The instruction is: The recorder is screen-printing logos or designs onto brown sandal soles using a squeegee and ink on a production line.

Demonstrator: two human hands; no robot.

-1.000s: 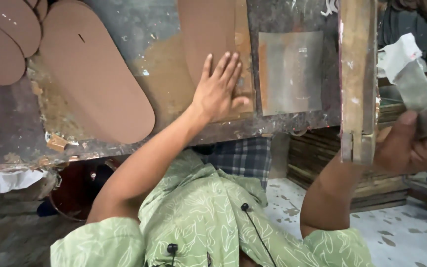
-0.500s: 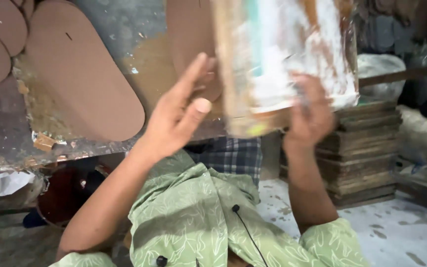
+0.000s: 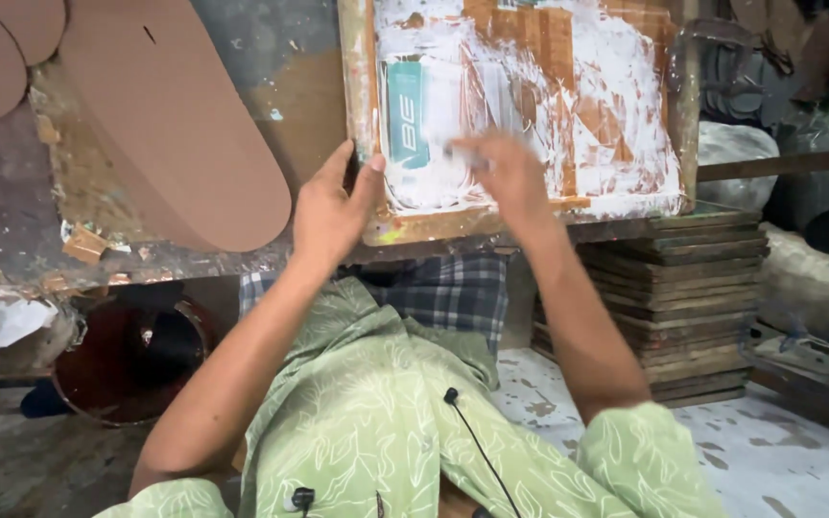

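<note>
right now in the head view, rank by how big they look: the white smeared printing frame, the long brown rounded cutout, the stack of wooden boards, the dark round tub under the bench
1. printing frame
2. brown cutout
3. stack of boards, partly hidden and farther off, so unsure against the cutout
4. round tub, partly hidden

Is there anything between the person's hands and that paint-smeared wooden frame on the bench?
Nothing visible. The left hand grips the white-smeared wooden-framed screen at its left edge, and the blurred right hand lies directly on its surface.

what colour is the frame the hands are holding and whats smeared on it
Brown wooden printing frame, its screen smeared with white paste; head view shows it best.
</note>
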